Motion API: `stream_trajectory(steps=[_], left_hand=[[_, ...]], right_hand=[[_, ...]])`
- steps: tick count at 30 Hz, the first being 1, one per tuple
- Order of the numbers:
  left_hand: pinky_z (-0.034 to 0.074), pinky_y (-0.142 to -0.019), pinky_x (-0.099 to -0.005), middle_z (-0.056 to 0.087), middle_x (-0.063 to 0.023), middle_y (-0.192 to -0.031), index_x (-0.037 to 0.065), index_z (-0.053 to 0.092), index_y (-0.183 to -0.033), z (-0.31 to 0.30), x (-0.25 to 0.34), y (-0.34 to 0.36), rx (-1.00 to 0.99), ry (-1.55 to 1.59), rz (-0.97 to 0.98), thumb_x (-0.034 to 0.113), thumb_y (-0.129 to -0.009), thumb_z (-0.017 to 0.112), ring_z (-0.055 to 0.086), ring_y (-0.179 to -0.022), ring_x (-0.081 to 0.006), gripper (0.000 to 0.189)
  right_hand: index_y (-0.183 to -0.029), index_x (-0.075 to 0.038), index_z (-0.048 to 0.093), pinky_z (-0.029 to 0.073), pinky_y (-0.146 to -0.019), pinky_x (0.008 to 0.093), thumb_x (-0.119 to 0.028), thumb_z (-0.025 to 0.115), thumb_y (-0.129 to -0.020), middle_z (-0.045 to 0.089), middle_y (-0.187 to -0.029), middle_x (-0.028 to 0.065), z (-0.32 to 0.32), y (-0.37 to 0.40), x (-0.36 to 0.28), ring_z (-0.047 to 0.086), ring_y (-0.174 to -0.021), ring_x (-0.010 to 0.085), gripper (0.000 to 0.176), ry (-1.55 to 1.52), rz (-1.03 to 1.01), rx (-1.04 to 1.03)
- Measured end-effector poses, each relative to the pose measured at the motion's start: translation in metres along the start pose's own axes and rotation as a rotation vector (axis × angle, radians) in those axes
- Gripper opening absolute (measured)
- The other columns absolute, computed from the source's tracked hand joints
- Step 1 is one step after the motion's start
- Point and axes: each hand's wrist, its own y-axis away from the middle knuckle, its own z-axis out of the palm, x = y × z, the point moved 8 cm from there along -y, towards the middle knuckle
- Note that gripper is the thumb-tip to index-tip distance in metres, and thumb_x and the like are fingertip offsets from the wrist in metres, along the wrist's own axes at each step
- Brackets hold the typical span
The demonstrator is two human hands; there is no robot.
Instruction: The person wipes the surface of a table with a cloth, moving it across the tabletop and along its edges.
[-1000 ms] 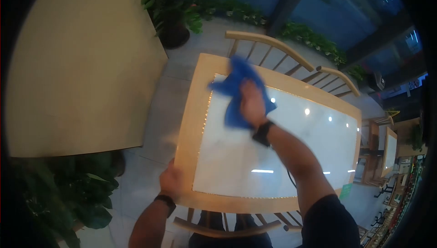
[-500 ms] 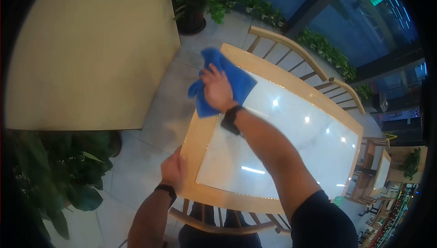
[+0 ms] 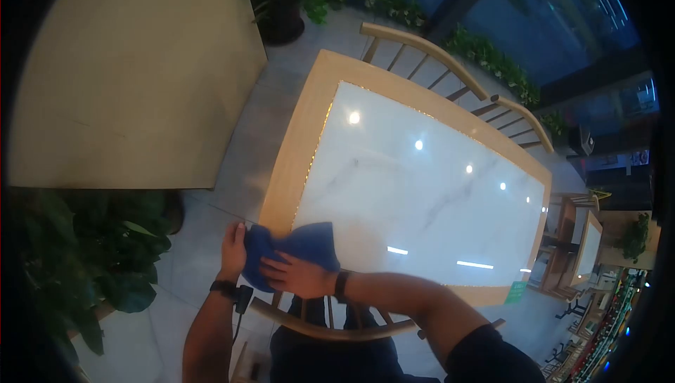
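A blue cloth lies bunched over the near left corner of the wooden table with its white marble-look panel. Pressed on the cloth is my right hand, fingers bent over its folds; a dark band circles that wrist. My left hand is at the table's left edge, against the cloth's left side. Its fingers point up and look extended, partly hidden by the cloth. A dark wristband with a small black device and cord shows at the left wrist.
Wooden chairs stand along the far side, and another chair back is between me and the table. Leafy plants grow at lower left below a beige panel. A green sticker marks the right corner.
My right hand has brought the blue cloth from the far left corner to the near left corner, beside my left hand. The view has shifted slightly.
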Motion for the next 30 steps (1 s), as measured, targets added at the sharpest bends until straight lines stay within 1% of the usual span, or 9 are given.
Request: stream_trajectory(steps=[3,9,14,15,18,22,24,26,30], left_hand=[[0.051,-0.083,-0.0326,0.071,-0.0106,-0.096,-0.005,0.066,-0.118,-0.01,-0.076,-0.001,-0.046,0.047,-0.156,0.042,-0.106,0.05,0.066,-0.093,-0.0187,0.051],[0.052,-0.087,-0.0396,0.07,-0.0176,-0.107,-0.001,0.056,-0.131,0.023,0.0,0.048,-0.115,-0.243,0.0,0.045,-0.108,0.041,0.069,-0.098,-0.0287,0.054],[0.051,-0.09,-0.0485,0.069,-0.0229,-0.112,0.002,0.043,-0.143,0.021,0.03,0.055,-0.091,-0.366,0.128,0.041,-0.104,0.047,0.067,-0.103,-0.0423,0.056],[0.051,-0.091,-0.0491,0.068,-0.0236,-0.114,0.001,0.041,-0.145,0.023,0.026,0.052,-0.071,-0.389,0.174,0.039,-0.104,0.049,0.066,-0.104,-0.0433,0.057],[0.046,-0.1,-0.0475,0.064,-0.0261,-0.124,0.0,0.034,-0.15,0.022,0.018,0.049,-0.026,-0.363,0.234,0.035,-0.105,0.049,0.061,-0.116,-0.0432,0.06],[0.032,-0.115,-0.0431,0.054,-0.0261,-0.14,0.001,0.03,-0.155,0.008,-0.043,0.037,0.197,0.022,0.128,0.037,-0.108,0.042,0.048,-0.135,-0.0376,0.061],[0.023,-0.121,-0.0414,0.047,-0.024,-0.148,0.002,0.03,-0.155,-0.024,-0.048,0.033,0.349,0.226,0.007,0.041,-0.109,0.036,0.042,-0.141,-0.0333,0.06],[0.025,-0.12,-0.0413,0.045,-0.024,-0.149,0.002,0.033,-0.153,-0.058,-0.032,0.042,0.507,0.194,-0.047,0.047,-0.11,0.033,0.044,-0.139,-0.0339,0.063],[0.028,-0.119,-0.0413,0.044,-0.0244,-0.15,-0.001,0.037,-0.15,-0.064,-0.014,0.042,0.432,0.052,0.016,0.043,-0.11,0.037,0.044,-0.139,-0.0339,0.059]], right_hand=[[-0.128,-0.011,0.065,0.023,-0.123,0.0515,-0.017,0.059,-0.088,0.044,-0.155,0.0122,-0.023,0.01,0.045,0.033,-0.149,0.0309,0.042,-0.084,-0.024,0.053],[-0.132,-0.009,0.062,0.033,-0.117,0.0555,-0.01,0.055,-0.089,0.05,-0.151,0.0143,-0.155,0.042,0.279,0.043,-0.142,0.0338,0.044,0.263,0.629,0.589],[-0.132,-0.009,0.061,0.03,-0.117,0.0608,-0.024,0.056,-0.093,0.04,-0.158,0.0134,-0.202,0.012,0.376,0.034,-0.147,0.0334,0.042,0.386,0.925,0.659],[-0.118,-0.006,0.069,0.03,-0.115,0.0608,-0.027,0.054,-0.092,0.056,-0.144,0.0158,-0.201,0.004,0.367,0.044,-0.139,0.0337,0.036,0.449,0.892,0.765],[-0.1,-0.006,0.076,0.031,-0.113,0.0579,-0.031,0.053,-0.091,0.07,-0.118,0.0153,-0.169,-0.044,0.314,0.055,-0.125,0.0338,0.035,0.444,0.812,0.353],[-0.087,-0.012,0.078,0.037,-0.102,0.0522,-0.03,0.059,-0.083,0.074,-0.092,0.0103,-0.076,-0.07,0.171,0.064,-0.098,0.0303,0.027,0.204,0.359,0.388],[-0.084,-0.015,0.076,0.035,-0.106,0.0511,-0.029,0.065,-0.08,0.069,-0.087,0.008,-0.037,-0.081,0.088,0.061,-0.1,0.0264,0.018,0.06,0.266,0.129],[-0.095,-0.014,0.074,0.023,-0.121,0.0527,-0.029,0.06,-0.085,0.068,-0.106,0.0052,0.004,-0.079,0.02,0.055,-0.119,0.0236,0.023,0.036,0.087,0.232],[-0.096,-0.011,0.078,0.018,-0.126,0.0529,-0.019,0.059,-0.085,0.066,-0.128,0.0057,0.05,-0.07,-0.03,0.047,-0.135,0.0252,0.024,0.166,-0.025,0.026]])
